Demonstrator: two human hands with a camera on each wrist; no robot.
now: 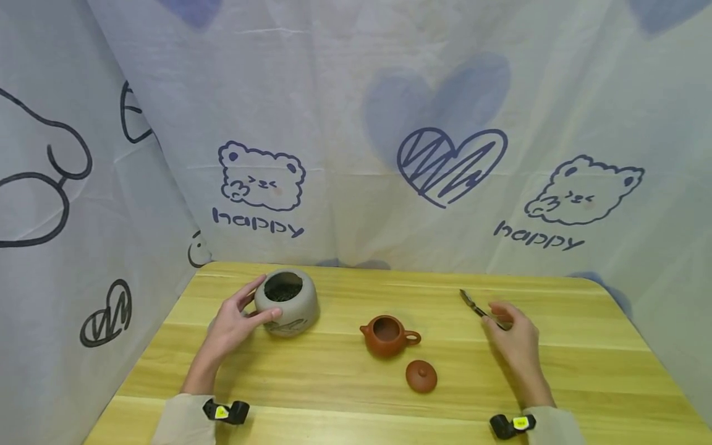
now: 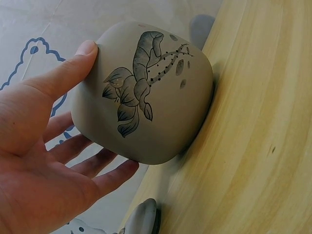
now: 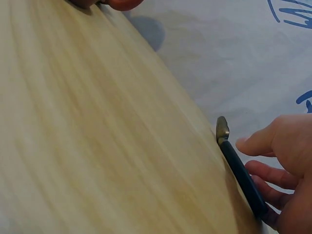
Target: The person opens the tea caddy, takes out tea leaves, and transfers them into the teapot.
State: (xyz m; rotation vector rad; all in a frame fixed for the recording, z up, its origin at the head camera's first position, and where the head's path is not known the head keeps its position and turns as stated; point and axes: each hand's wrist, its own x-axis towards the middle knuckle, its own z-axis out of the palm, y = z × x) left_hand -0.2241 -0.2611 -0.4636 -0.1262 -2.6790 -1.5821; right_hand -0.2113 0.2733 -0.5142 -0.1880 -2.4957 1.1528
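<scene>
My left hand (image 1: 233, 318) grips a round grey tea jar (image 1: 305, 309) at the table's back left. The thumb lies on its near side and the other fingers reach round the far side. Dark, leafy tea fills the jar's bottom, and a flower drawing (image 2: 134, 87) decorates its wall. On the right, my right hand (image 1: 517, 337) hovers at a small tea scoop (image 1: 473, 304) with a dark handle. In the right wrist view the thumb stands apart from the handle (image 3: 243, 178), while the other fingertips are right beside it. The scoop lies along the tabletop.
Between the hands stands a reddish-brown clay teapot (image 1: 384, 347), uncovered, its spout to the left. Its knobbed lid (image 1: 421, 378) lies in front. A grey rounded piece with a dark rim (image 2: 144, 217) lies near the left hand. Printed cloth (image 1: 345, 204) hangs behind the wooden table (image 1: 334, 395).
</scene>
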